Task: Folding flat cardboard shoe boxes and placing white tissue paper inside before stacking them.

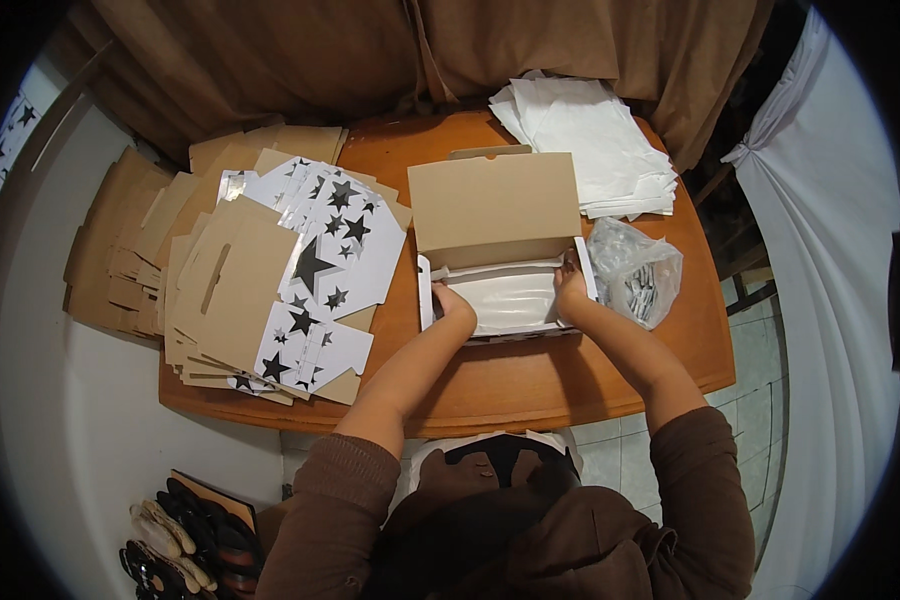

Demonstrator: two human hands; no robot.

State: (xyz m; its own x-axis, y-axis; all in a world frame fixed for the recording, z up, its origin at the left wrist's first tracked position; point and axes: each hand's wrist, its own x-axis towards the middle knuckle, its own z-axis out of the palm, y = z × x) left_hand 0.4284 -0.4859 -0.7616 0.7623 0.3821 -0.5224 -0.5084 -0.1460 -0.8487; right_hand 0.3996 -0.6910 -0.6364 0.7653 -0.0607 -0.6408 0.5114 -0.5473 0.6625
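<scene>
An open cardboard box [494, 208] stands on the table before me, its plain brown lid raised at the back. White tissue paper [510, 300] lines its inside. My left hand [453, 308] reaches in along the left end wall, at the edge of the paper. Along the right end wall, my right hand [571, 285] reaches in the same way. The fingers of both hands are mostly hidden by the box walls and the hands themselves, so whether they grip the paper or the wall does not show.
Flat cardboard box blanks [220, 280], some white with black stars [315, 265], are piled on the left. A stack of white paper sheets [590, 140] lies at the back right. Below it sits a clear plastic bag [638, 275] of small silvery items. The wooden table [530, 395] has a curved front edge.
</scene>
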